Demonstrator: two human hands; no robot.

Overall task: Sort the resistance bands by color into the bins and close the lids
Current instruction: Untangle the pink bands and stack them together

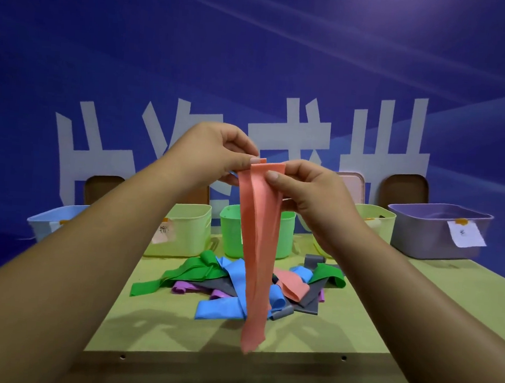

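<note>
A long salmon-pink resistance band hangs in the air above the table, folded at its top. My left hand pinches the top fold from the left and my right hand pinches it from the right. Below it lies a mixed pile of bands: green, blue, purple, grey and another pink one. Open bins stand in a row behind the pile: light blue, pale yellow, green, a second pale yellow and grey-purple.
The pale green table has its front edge close to me. Brown and pink lids lean upright behind the bins against a blue banner wall. Paper labels hang on some of the bins.
</note>
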